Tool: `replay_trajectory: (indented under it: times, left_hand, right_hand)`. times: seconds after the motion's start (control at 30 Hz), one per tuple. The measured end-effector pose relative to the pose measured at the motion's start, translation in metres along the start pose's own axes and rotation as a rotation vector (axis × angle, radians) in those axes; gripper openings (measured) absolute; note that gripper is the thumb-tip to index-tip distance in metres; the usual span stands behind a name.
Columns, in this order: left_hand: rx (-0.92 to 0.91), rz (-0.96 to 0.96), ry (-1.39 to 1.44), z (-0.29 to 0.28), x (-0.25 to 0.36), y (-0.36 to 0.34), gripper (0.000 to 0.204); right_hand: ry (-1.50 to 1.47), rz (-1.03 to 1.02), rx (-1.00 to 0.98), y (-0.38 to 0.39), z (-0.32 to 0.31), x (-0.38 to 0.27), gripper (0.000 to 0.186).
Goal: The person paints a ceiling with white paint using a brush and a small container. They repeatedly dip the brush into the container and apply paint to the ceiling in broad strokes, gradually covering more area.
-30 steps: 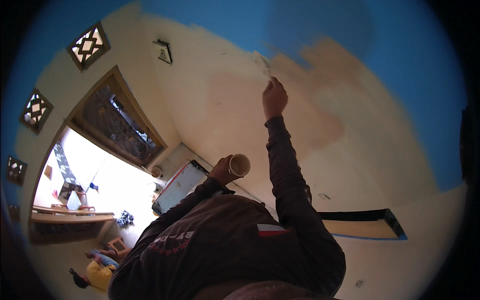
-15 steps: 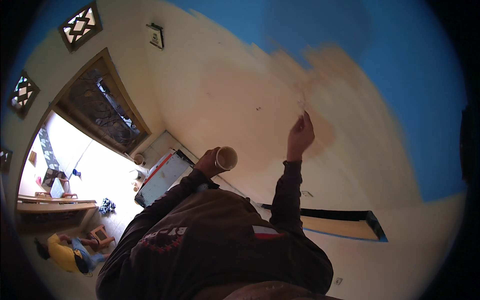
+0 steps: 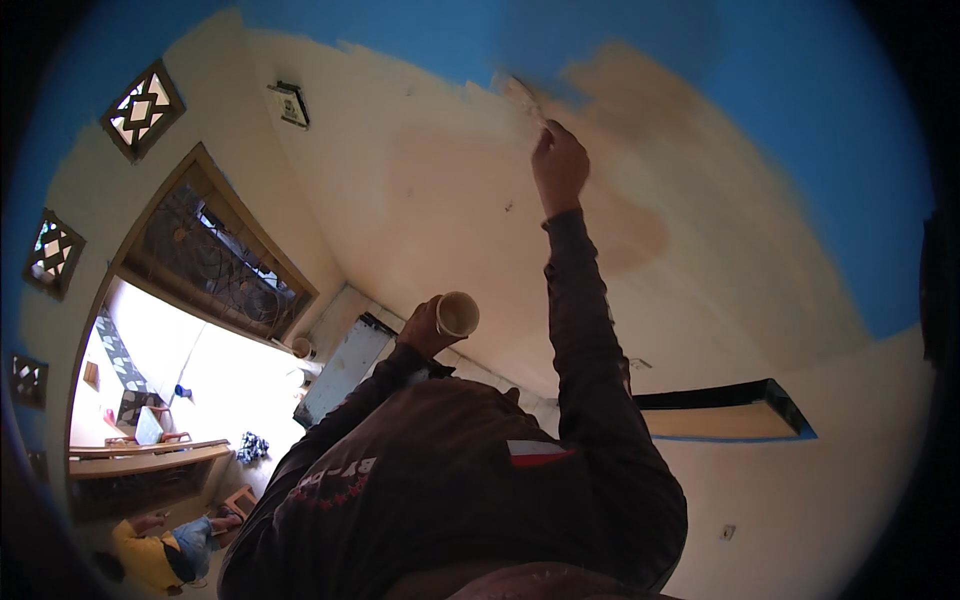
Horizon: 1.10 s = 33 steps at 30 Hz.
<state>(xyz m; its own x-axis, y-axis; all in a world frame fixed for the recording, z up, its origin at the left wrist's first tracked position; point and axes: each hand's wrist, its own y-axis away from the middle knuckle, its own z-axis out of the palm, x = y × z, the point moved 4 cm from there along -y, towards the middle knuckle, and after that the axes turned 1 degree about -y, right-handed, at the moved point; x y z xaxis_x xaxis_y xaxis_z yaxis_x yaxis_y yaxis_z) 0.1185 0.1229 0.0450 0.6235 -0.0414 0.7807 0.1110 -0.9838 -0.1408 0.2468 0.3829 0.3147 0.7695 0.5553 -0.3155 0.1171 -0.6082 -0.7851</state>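
My right hand (image 3: 562, 168) is raised high and closed round the handle of a paintbrush (image 3: 527, 100). The brush's tip touches the wall (image 3: 440, 210) where its cream paint meets a blue area (image 3: 440, 40). A darker, damp-looking cream patch spreads below and beside the brush. Lower down, in front of my chest, my left hand (image 3: 422, 328) grips a pale round cup (image 3: 459, 314) by its side. The mouth of the cup faces the camera, and its inside looks beige; how much it holds I cannot tell.
A pale cabinet (image 3: 345, 370) stands by the wall beyond my left arm. A dark-edged niche (image 3: 730, 410) is at the right. At lower left, a person in a yellow top (image 3: 150, 555) sits near a wooden bench (image 3: 150, 455). A barred window (image 3: 215, 240) is above the bright doorway.
My right hand has moved up and to the left, carrying the brush to the blue edge. The left hand still holds the cup. The whole view has shifted slightly.
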Motion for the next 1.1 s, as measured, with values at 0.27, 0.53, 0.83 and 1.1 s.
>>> replay_trajectory:
  times: [0.27, 0.53, 0.83, 1.1]
  left_hand:
    - [-0.011, 0.023, -0.022, 0.003, 0.005, -0.004, 0.082]
    - [0.004, 0.055, -0.014, 0.006, -0.005, -0.004, 0.083]
    - [0.003, 0.076, 0.004, 0.003, 0.002, -0.003, 0.085]
    - [0.011, 0.032, -0.006, 0.005, -0.002, -0.004, 0.087]
  right_hand:
    - [0.16, 0.119, 0.021, 0.025, -0.098, 0.07, 0.022]
    - [0.021, 0.285, 0.051, 0.053, -0.154, 0.062, 0.025]
    - [0.153, -0.326, -0.056, 0.008, -0.083, -0.006, 0.046]
    - [0.285, -0.394, -0.184, -0.017, -0.033, -0.013, 0.054]
